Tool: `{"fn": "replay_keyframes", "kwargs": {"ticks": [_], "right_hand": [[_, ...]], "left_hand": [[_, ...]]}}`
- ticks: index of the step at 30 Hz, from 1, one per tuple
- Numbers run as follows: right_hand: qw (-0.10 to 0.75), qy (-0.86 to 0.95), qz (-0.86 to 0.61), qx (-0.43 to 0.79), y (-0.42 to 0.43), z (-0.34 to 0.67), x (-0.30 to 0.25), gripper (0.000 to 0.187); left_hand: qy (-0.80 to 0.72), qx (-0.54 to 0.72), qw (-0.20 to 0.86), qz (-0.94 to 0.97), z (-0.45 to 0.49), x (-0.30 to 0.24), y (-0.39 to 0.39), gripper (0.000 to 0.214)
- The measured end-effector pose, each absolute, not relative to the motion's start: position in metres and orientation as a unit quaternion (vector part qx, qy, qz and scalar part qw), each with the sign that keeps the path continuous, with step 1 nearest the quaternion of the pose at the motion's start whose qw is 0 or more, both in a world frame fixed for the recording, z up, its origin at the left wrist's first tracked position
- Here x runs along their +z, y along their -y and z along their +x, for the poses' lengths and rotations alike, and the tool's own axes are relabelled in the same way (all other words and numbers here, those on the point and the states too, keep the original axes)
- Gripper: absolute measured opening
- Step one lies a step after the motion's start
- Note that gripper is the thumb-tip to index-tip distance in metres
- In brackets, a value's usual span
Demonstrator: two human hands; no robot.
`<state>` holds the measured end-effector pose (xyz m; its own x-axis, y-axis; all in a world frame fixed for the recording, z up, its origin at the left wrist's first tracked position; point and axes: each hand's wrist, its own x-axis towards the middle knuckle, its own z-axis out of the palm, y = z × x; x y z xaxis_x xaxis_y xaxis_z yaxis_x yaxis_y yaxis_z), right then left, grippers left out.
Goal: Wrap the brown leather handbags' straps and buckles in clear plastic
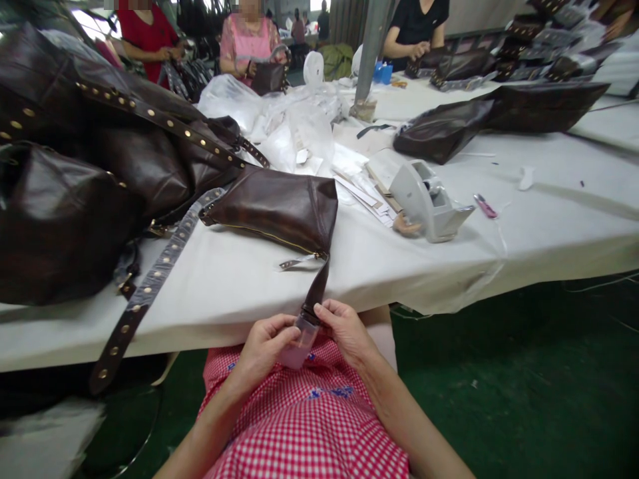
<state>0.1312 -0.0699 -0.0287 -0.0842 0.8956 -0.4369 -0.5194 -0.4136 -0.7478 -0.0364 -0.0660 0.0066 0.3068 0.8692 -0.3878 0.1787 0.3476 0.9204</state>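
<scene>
A dark brown leather bag lies on the white-covered table, and its short strap hangs over the front edge down to my lap. My left hand and my right hand meet at the strap's end. Both are closed on a small clear plastic sleeve that sits over the strap tip. My left fingers pinch the sleeve's left side, and my right fingers hold the strap end and the sleeve's top. My red checked clothing is beneath them.
A heap of brown studded bags fills the table's left, one studded strap dangling over the edge. A grey tape dispenser, paper tags, clear plastic bags and a pink tool lie mid-table. Other people work at the far side.
</scene>
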Motion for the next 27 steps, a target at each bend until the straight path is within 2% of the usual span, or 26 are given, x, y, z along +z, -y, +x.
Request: {"fn": "replay_keyframes", "kwargs": {"ticks": [7, 14, 19, 23, 27], "right_hand": [[0.503, 0.226, -0.466, 0.692, 0.069, 0.130, -0.031, 0.040], [0.501, 0.277, -0.499, 0.650, 0.067, 0.129, -0.032, 0.041], [0.510, 0.279, -0.488, 0.652, 0.066, 0.129, -0.031, 0.040], [0.520, 0.279, -0.498, 0.636, 0.066, 0.128, -0.035, 0.039], [0.514, 0.283, -0.486, 0.647, 0.066, 0.129, -0.036, 0.039]], "left_hand": [[-0.518, 0.257, 0.576, 0.578, -0.035, 0.009, 0.066, 0.023], [-0.554, 0.313, 0.567, 0.523, -0.027, -0.007, 0.069, 0.016], [-0.521, 0.307, 0.666, 0.438, -0.027, -0.006, 0.066, 0.025], [-0.520, 0.303, 0.586, 0.543, -0.029, -0.006, 0.066, 0.017], [-0.533, 0.298, 0.599, 0.518, -0.029, -0.011, 0.065, 0.018]]}}
